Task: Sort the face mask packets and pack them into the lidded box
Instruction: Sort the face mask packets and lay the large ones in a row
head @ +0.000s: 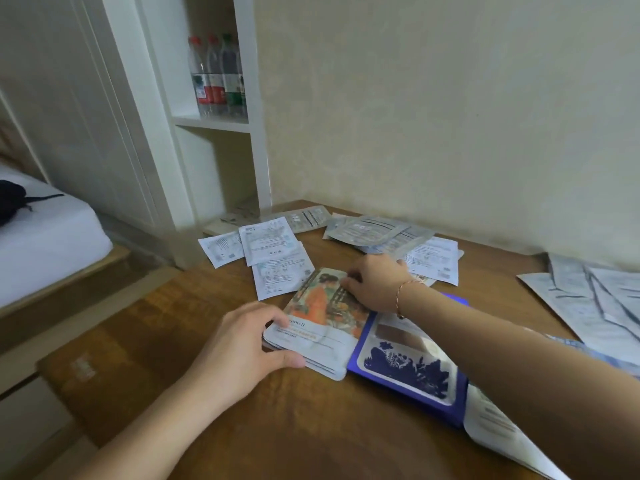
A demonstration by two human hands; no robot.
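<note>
Left hand (239, 344) lay at the near-left edge of a small stack of illustrated packets (322, 317), thumb along the near edge and fingers curled over the side, apparently squaring it. Right hand (374, 284) rested on the stack's far end, fingers bent down onto the top packet, seemingly pinning it. Stack sat on the wooden table (329, 427), touching the blue box (408, 372) on its right, likely staged for packing. Its long axis ran from near-left to far-right, printed label end nearest the person. White packets (273, 251) and grey packets (367, 230) lay well apart beyond, seemingly grouped by kind.
</note>
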